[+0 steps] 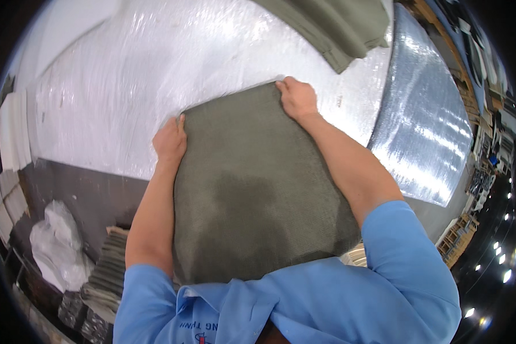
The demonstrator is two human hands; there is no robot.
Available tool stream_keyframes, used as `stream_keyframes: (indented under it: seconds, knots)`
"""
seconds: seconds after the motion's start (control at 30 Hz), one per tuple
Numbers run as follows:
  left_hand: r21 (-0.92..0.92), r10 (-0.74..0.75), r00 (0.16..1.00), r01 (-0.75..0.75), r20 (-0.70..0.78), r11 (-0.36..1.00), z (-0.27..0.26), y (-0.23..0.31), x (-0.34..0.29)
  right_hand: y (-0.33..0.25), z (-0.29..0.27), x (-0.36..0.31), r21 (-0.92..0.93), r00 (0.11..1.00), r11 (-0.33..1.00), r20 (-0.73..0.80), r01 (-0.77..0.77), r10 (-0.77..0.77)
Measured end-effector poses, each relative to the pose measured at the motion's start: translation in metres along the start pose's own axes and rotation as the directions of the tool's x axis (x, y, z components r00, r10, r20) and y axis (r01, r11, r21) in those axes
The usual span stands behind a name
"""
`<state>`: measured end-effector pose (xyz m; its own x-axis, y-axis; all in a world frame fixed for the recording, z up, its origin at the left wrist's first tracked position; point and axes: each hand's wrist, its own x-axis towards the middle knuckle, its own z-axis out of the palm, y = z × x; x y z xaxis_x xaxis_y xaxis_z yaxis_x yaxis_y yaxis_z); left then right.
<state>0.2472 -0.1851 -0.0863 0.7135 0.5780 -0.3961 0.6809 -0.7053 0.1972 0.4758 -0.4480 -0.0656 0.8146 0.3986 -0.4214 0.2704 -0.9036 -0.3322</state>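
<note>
Between my two arms is a cushion [243, 155] in olive-green woven fabric, its near end close to my blue shirt. My left hand [170, 139] grips its far left corner, thumb on top along the edge. At the far right corner my right hand [297, 97] pinches the fabric, and that corner lies farther from me than the left one. Both hands' fingers curl under the edge, so their tips are hidden. Beneath the cushion's far edge spreads a shiny, clear-film-covered white sheet [114, 97].
Olive cloth [338, 28] lies on the sheet at the far right. Beside it, silvery bubble wrap [424, 114] hangs over the dark table [86, 186]. Crumpled white plastic [57, 246] and a stack of olive cushions [106, 275] sit at lower left. Wooden frames [458, 238] stand at right.
</note>
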Motion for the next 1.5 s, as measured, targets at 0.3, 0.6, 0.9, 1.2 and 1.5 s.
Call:
stream_keyframes:
  seconds: [0.3,0.6,0.9,1.2,1.5]
  knots:
    - [0.03,0.018,1.0,-0.017,-0.015,0.999,-0.001,0.0,0.012,-0.006,0.001,0.009,-0.103,1.0,0.995,0.028,-0.007,0.01]
    - [-0.009,0.014,0.999,-0.014,-0.037,1.0,-0.002,-0.001,0.007,-0.006,0.005,0.004,-0.087,1.0,0.996,0.011,0.003,-0.002]
    - [0.001,0.029,0.998,-0.029,-0.046,1.0,0.003,-0.004,0.002,-0.003,0.01,0.002,-0.079,1.0,0.997,-0.011,0.013,-0.014]
    - [-0.01,0.017,0.999,-0.017,-0.033,1.0,-0.004,-0.002,0.002,-0.01,0.007,0.004,-0.088,1.0,0.996,0.023,0.004,-0.002]
    - [-0.335,0.17,0.969,-0.223,-0.181,0.916,-0.037,-0.03,-0.02,-0.001,-0.031,0.01,0.309,0.957,0.935,0.276,-0.172,0.085]
